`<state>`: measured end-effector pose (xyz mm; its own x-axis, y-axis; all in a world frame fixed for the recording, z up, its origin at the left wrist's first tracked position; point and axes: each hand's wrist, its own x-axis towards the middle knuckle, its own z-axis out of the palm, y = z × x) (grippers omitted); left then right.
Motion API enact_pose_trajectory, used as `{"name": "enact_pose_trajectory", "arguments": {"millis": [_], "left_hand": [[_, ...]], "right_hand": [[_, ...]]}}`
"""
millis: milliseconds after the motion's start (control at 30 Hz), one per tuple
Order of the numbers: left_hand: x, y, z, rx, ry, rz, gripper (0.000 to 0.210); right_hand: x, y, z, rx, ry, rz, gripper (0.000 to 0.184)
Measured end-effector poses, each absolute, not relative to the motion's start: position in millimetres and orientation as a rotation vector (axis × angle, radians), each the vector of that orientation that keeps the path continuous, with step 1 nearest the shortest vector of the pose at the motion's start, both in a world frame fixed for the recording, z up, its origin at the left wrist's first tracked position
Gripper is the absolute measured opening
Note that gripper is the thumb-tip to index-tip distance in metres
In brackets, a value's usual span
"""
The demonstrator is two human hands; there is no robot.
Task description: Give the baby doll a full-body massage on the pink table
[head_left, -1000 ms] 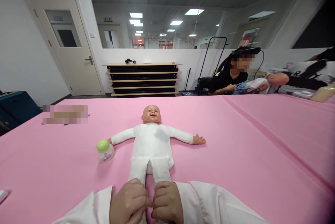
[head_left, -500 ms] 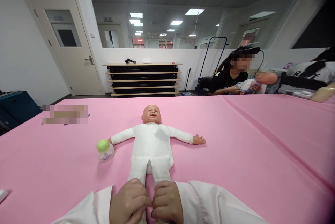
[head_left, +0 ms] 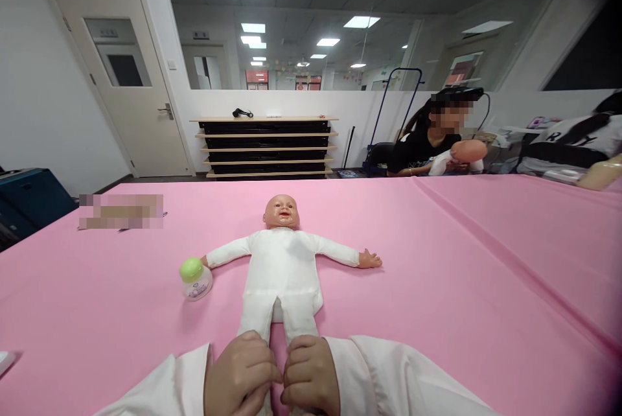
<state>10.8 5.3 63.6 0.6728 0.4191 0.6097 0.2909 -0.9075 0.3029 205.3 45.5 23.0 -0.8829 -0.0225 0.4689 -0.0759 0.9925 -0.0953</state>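
A baby doll [head_left: 282,267] with a white cloth body lies on its back, arms spread and head pointing away from me. Around its lower leg on the left side, my left hand [head_left: 241,374] is closed with curled fingers. My right hand [head_left: 311,374] is closed likewise around the other leg. Both hands hide the doll's lower legs and feet, and their knuckles nearly meet. Beside the doll's hand on the left stands a small clear jar [head_left: 197,288] with a green lid.
A pink cloth [head_left: 437,286] covers the table, with a fold running along the right. A blurred-out item [head_left: 121,212] lies at the far left, and a white object [head_left: 6,362] at the left edge. Beyond the table, a person [head_left: 422,144] holds another doll [head_left: 469,151].
Across the table, the other person's doll has shifted left, closer to their body. My hands and the doll in front of me stay in place.
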Motion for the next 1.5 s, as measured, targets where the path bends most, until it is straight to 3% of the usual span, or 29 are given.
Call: {"name": "enact_pose_trajectory", "arguments": {"millis": [200,833,1500], "left_hand": [[10.3,4.9,62.5,2.696,0.573,1.051,0.023],[10.3,5.0,62.9,2.693,0.576,1.051,0.023],[8.5,5.7,62.1,2.698,0.569,0.999,0.024]], "right_hand": [[206.6,44.9,26.4,0.069,-2.693,0.18,0.038],[207.3,45.1,28.4,0.055,-2.765,0.192,0.046],[208.1,44.1,32.4,0.051,-2.793,0.19,0.037]]}}
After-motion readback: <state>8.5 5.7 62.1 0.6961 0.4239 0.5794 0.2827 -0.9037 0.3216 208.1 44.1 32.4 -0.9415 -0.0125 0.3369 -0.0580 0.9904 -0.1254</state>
